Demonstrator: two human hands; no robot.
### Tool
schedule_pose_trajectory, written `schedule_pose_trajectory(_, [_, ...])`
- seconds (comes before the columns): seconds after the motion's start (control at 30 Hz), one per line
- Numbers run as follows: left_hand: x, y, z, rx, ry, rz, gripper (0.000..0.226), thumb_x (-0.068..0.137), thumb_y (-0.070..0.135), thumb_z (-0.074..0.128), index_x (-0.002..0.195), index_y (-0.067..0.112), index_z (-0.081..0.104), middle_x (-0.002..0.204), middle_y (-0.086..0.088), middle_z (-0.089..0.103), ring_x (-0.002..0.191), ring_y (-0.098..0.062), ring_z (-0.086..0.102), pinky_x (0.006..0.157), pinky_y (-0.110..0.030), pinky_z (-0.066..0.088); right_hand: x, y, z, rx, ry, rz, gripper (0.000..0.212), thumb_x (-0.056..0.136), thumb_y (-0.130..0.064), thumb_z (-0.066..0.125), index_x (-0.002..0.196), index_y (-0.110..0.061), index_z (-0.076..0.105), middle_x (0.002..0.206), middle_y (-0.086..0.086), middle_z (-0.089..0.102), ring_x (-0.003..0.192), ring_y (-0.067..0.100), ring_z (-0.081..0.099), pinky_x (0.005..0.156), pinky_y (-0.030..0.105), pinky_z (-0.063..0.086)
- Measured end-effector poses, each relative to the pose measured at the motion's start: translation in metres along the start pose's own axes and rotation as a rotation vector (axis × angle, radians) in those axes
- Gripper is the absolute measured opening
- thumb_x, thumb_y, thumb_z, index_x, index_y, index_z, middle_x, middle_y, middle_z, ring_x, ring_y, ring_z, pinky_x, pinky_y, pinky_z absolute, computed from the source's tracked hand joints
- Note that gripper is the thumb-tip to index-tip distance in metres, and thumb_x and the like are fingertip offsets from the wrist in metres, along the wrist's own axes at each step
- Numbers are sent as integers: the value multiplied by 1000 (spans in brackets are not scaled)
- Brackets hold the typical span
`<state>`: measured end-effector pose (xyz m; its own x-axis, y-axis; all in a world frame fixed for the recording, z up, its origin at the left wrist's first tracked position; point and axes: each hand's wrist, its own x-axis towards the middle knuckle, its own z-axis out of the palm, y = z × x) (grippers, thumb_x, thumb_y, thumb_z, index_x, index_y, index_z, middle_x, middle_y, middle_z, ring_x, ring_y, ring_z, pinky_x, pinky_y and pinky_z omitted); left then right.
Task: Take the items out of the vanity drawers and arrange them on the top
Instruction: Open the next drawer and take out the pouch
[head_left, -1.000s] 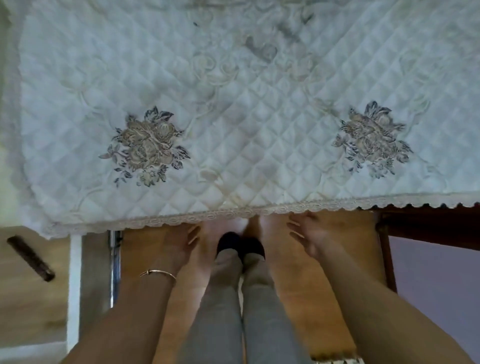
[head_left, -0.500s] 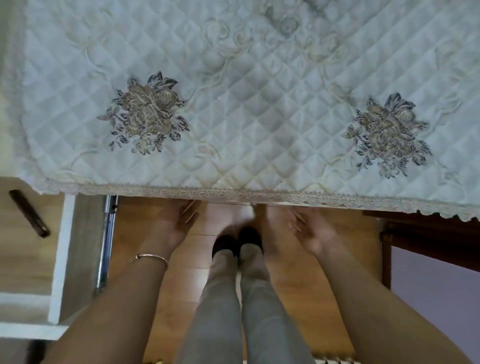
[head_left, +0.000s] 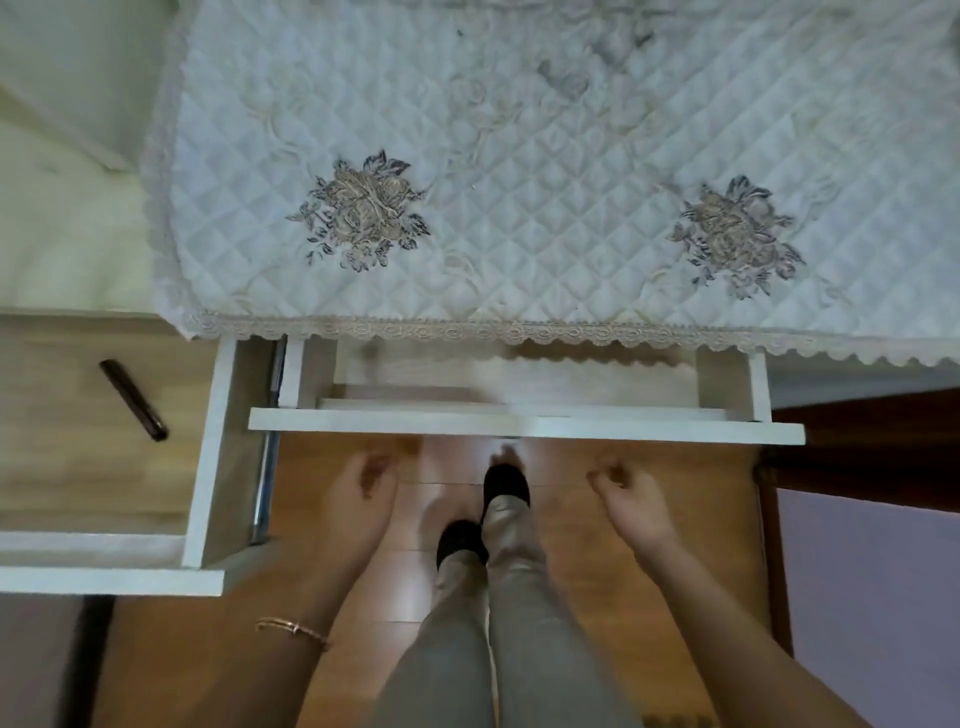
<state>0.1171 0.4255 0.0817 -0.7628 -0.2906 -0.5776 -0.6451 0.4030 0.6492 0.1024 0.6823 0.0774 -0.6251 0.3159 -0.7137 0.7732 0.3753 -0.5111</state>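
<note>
The middle drawer (head_left: 524, 428) stands partly pulled out, its white front panel toward the person, and a narrow strip of its wood-grain bottom shows. Over the back of this drawer hangs the lace edge of a white quilted cloth (head_left: 519, 156), which spreads away beyond the drawer and bears two embroidered flowers, one (head_left: 363, 210) beyond the drawer's left end and one (head_left: 735, 236) beyond its right end.

Just on the near side of the drawer front, the left hand (head_left: 358, 499) and the right hand (head_left: 634, 499) hang apart from each other and clear of the panel. Both have loosely curled fingers and hold nothing. A thin bracelet (head_left: 293, 629) sits on the left forearm.

To the left of the middle drawer, a second drawer (head_left: 205, 447) is pulled out much farther. A dark stick (head_left: 133, 400) lies slanted on its wood bottom, well apart from both hands; what kind of item it is cannot be told.

Between the hands, in front of the middle drawer, two dark shoes (head_left: 506, 483) stand on the wooden floor (head_left: 597, 571), with grey trouser legs (head_left: 467, 649) above them.
</note>
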Motion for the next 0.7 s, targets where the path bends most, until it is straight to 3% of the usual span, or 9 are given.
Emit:
schedule_pose_trajectory(0.1, [-22, 9, -26, 149, 95, 313, 27, 89, 26, 50, 111, 13, 59, 108, 3, 59, 102, -9, 52, 93, -32, 42, -30, -9, -14, -180, 117, -348, 21, 87, -10, 56, 106, -6, 62, 102, 8, 67, 90, 15, 57, 78, 17, 38])
schedule_pose_trajectory(0.2, [-13, 25, -36, 329, 169, 578, 41, 84, 25, 43, 116, 4, 58, 117, -12, 60, 112, -14, 47, 100, -30, 36, -41, -21, -27, -307, 272, -582, 27, 86, -12, 58, 112, -9, 60, 111, 6, 64, 106, 19, 56, 88, 20, 37])
schedule_pose_trajectory(0.3, [2, 38, -37, 572, 102, 548, 51, 84, 30, 39, 122, 0, 54, 123, -19, 58, 117, -31, 50, 101, -40, 38, -32, -24, -36, -522, 330, -677, 37, 83, -14, 61, 118, -5, 58, 119, 11, 61, 115, 26, 52, 98, 31, 39])
schedule_pose_trajectory(0.4, [5, 38, -35, 727, 47, 568, 65, 83, 43, 26, 121, -1, 54, 122, -20, 59, 117, -35, 52, 102, -44, 39, -25, -18, -39, -663, 331, -675, 43, 82, -23, 64, 119, -4, 57, 120, 15, 61, 115, 30, 54, 102, 40, 40])
schedule_pose_trajectory(0.7, [-21, 22, -38, 672, 16, 515, 42, 92, 27, 49, 129, 8, 48, 134, -10, 53, 127, -25, 43, 110, -38, 30, -50, 2, -34, -663, 302, -615, 46, 84, -32, 60, 123, -7, 54, 126, 10, 57, 122, 26, 48, 108, 38, 33])
